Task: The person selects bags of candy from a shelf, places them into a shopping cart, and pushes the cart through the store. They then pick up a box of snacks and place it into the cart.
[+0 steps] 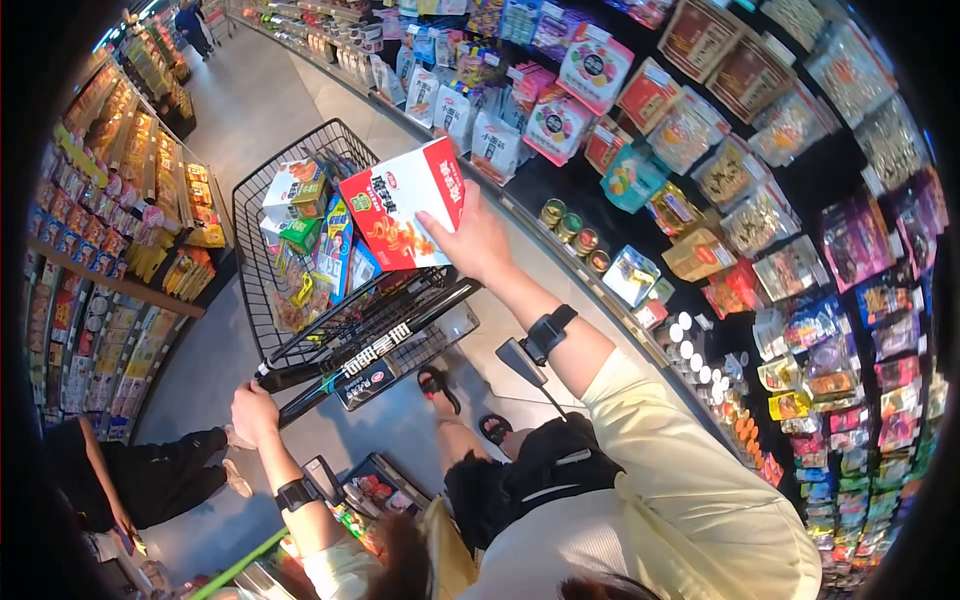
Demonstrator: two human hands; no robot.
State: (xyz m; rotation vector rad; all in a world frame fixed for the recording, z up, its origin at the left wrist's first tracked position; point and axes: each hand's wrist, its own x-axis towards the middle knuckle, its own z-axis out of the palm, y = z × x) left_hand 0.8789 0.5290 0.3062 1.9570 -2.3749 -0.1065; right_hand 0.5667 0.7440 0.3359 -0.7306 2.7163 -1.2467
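Note:
My right hand [472, 240] grips a red and white snack box [402, 205] and holds it over the rear of a black wire shopping cart [262, 270]. Several colourful boxes and packets [310, 235] lie inside the cart. My left hand [254, 410] is closed around the left end of the cart's handle bar [350, 360]. Both wrists wear black bands. My feet in sandals [438, 385] stand behind the cart.
Shelves of packaged snacks [700, 170] line the right side, with small cans [570, 225] on the lower ledge. More stocked shelves [110, 220] stand on the left. Another person in black [150, 480] crouches at lower left. The aisle floor [260, 100] runs ahead, with a person far off.

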